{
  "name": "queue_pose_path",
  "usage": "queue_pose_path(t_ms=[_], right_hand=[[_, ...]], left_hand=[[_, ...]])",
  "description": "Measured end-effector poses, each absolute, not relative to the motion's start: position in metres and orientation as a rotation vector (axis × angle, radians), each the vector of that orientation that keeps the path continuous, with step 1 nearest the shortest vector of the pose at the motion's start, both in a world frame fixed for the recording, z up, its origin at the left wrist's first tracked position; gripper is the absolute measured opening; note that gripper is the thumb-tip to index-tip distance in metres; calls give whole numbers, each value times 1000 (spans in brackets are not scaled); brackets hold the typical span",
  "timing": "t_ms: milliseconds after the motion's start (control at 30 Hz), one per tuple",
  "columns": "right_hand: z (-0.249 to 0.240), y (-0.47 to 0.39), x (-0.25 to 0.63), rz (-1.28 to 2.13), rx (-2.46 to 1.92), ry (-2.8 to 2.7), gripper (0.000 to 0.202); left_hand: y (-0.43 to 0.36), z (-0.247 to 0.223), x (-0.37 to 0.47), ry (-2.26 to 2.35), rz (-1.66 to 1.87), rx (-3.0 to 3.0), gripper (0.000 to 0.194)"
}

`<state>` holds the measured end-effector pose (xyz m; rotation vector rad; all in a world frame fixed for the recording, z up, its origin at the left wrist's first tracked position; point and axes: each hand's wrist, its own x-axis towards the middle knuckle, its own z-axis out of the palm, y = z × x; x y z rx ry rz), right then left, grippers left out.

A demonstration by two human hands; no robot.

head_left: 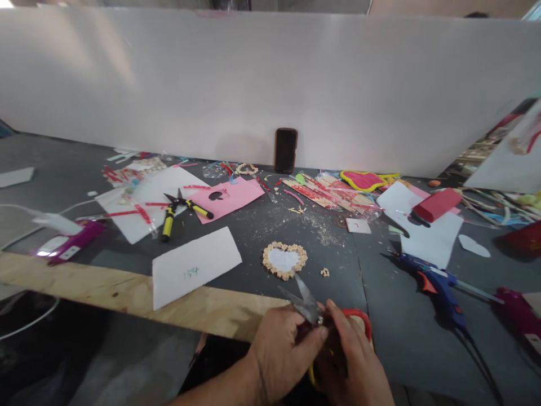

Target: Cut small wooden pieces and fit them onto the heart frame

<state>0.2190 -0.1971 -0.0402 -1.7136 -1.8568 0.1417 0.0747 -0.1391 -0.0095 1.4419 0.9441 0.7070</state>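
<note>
A pair of scissors (pixel 307 306) with red and yellow handles is held at the table's front edge, its blades parted and pointing away from me. My left hand (pixel 284 347) is closed around the scissors near the pivot, thumb on top. On the handle side, my right hand (pixel 357 352) grips them too, its lower fingers hidden. Whether a small piece is pinched between the hands cannot be made out. Just beyond the blade tips lies a white paper heart (pixel 283 260) bordered with small beige wooden pieces (pixel 303 255). To its right rests a small cluster of similar pieces (pixel 324 272).
A blue glue gun (pixel 435 282) with a trailing cord lies right. At left are yellow-black pliers (pixel 168 224), pink paper (pixel 236 200), a white card (pixel 196 270) and a purple tool (pixel 70 242). A phone (pixel 286 150) leans on the white partition (pixel 270 84); craft scraps line its base.
</note>
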Motion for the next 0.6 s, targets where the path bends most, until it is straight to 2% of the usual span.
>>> queue_pose_path(t_ms=[167, 333, 367, 467, 600], right_hand=[[-35, -196, 226, 124, -1673, -1980, 56], [-26, -196, 230, 144, -1677, -1994, 51], [-26, -196, 229, 146, -1679, -1979, 49], [-22, -191, 229, 161, -1679, -1951, 45], [-14, -185, 234, 150, -1686, -1971, 48]], left_hand=[[-140, 1, 64, 910, 580, 1554, 19], [-140, -4, 42, 831, 577, 1204, 55], [-138, -5, 38, 845, 584, 1167, 56], [-131, -6, 27, 977, 600, 1218, 35], [-122, -3, 25, 1001, 676, 1132, 36]])
